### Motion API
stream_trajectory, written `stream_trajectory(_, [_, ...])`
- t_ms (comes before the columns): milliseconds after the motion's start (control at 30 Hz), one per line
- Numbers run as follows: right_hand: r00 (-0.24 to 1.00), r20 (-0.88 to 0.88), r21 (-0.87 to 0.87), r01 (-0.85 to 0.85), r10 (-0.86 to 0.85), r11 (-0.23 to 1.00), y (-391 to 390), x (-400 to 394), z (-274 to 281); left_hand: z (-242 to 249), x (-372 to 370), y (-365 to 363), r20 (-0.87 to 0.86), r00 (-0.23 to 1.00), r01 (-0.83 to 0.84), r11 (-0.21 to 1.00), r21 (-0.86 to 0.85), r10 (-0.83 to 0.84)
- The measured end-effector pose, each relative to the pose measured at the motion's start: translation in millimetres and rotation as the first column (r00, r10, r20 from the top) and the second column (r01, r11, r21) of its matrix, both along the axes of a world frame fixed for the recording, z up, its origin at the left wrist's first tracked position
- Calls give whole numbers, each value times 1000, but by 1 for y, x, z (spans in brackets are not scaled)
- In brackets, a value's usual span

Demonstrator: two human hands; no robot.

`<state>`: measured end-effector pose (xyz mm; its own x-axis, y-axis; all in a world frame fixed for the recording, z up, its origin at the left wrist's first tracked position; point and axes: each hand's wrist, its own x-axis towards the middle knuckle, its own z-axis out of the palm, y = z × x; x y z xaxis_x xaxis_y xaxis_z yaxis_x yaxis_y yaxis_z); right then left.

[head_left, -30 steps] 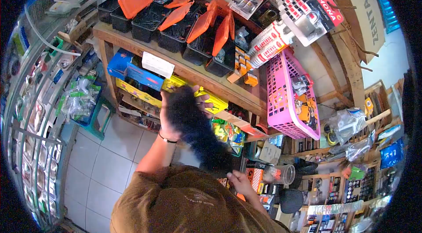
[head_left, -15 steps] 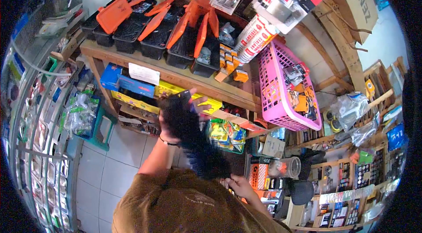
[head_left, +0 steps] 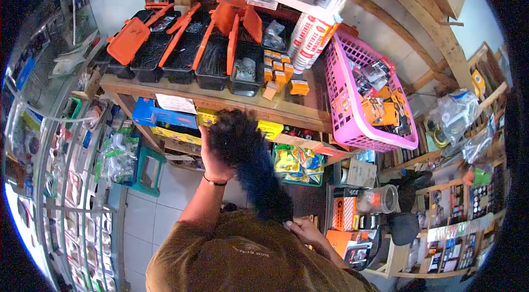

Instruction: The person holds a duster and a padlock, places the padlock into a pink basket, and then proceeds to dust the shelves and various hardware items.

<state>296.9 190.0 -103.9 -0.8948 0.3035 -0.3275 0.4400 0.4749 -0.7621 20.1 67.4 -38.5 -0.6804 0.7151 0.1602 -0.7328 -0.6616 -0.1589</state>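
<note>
A dark feather duster [head_left: 262, 176], black at its tip and bluish lower down, slants across the middle in front of my chest. My left hand [head_left: 215, 162] is closed round its upper feathers, with the thumb side showing and most fingers hidden behind them. At its lower end, my right hand [head_left: 303, 231] grips the duster; the handle is mostly out of sight. Just beyond the feathers runs the wooden bench [head_left: 220, 96], with yellow boxes [head_left: 270, 129] on the shelf beneath.
Black bins [head_left: 179, 60] with raised orange lids line the bench. Small orange boxes [head_left: 280, 69], sealant tubes [head_left: 311, 38] and a pink basket [head_left: 352, 121] stand further right. A glass display case [head_left: 55, 182] is at left, a green stool [head_left: 157, 173] beside it. Stocked shelves [head_left: 441, 231] fill the right.
The left hand's fingers, spread beyond the feathers before, are now hidden behind them. The duster's top has shifted slightly right. The view has also shifted a little.
</note>
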Motion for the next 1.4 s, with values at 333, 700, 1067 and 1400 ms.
stream_trajectory(333, [967, 247, 92, -88, 63, 992, 7, 9, 24, -19, -6, 11, -432, 898, 38, 993, -110, -82])
stream_trajectory(700, [973, 147, 56, 172, -179, 983, 8, 5, 7, -14, -4, 5, -136, 991, -65, 929, -364, 17])
stream_trajectory(1067, [988, 56, 106, -147, 141, 984, 13, 5, 10, -23, -4, 3, -349, 937, -90, 977, -193, 17])
stream_trajectory(1400, [997, -5, 134, -69, 71, 989, 13, 11, 2, -30, -6, -4, -339, 940, 6, 996, -93, -37])
